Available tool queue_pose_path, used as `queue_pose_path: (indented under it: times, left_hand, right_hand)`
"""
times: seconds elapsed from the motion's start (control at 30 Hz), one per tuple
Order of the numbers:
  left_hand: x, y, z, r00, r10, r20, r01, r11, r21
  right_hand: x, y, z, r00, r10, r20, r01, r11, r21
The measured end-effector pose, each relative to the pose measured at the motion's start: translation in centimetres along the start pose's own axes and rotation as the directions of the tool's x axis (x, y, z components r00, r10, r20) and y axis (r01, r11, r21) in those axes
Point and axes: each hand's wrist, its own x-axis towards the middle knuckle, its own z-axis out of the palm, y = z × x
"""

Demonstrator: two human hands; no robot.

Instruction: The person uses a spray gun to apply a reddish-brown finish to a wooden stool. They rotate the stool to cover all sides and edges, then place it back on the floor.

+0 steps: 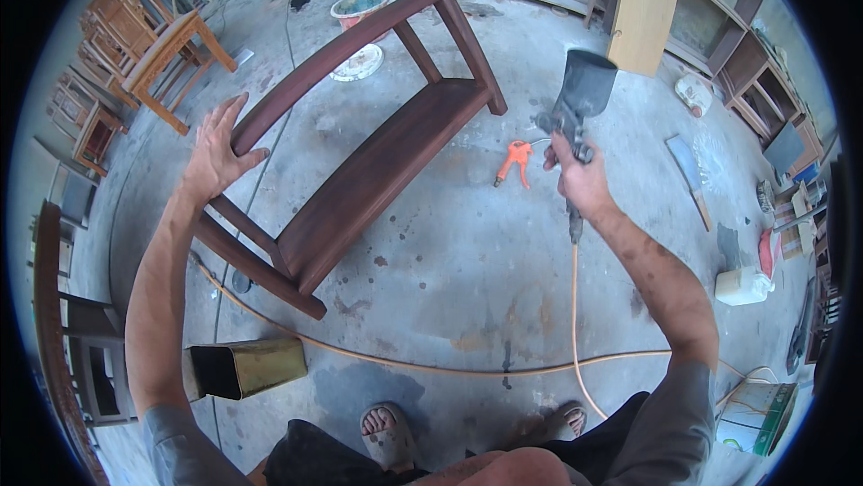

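Note:
A dark reddish-brown wooden chair frame (378,153) lies tilted on the concrete floor, its curved rail running toward the far side. My left hand (216,149) is at the near-left end of that rail, fingers spread and thumb apart; whether the palm touches the wood is hard to see. In my right hand (582,178) is a spray gun (568,115) with a dark cup (589,81) on top, held upright to the right of the chair. An orange hose (575,306) hangs from the gun's handle. Just left of the gun, an orange air blow gun (516,162) is visible.
The hose loops across the floor before my feet. A square tin (252,367) lies at the near left. On the right are a wide-bladed tool (687,171) and a white jug (742,286). Wooden chairs (162,54) stand far left, a bucket (360,8) behind, cabinets (719,9) far right.

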Motion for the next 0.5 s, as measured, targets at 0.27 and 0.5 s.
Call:
queue_pose_path:
  times: [0.27, 0.5]
  left_hand:
    - [-1.3, 3.1, -0.9, 1.000, -0.020, 0.011, 0.020, 0.999, -0.040]
    - [-2.0, 5.0, -0.1, 1.000, 0.000, -0.028, -0.002, 0.998, -0.066]
  right_hand:
    - [6.8, -11.9, -0.7, 0.973, -0.229, -0.020, 0.229, 0.969, 0.095]
    - [7.5, -14.0, 0.2, 0.948, -0.283, -0.146, 0.286, 0.958, 0.001]
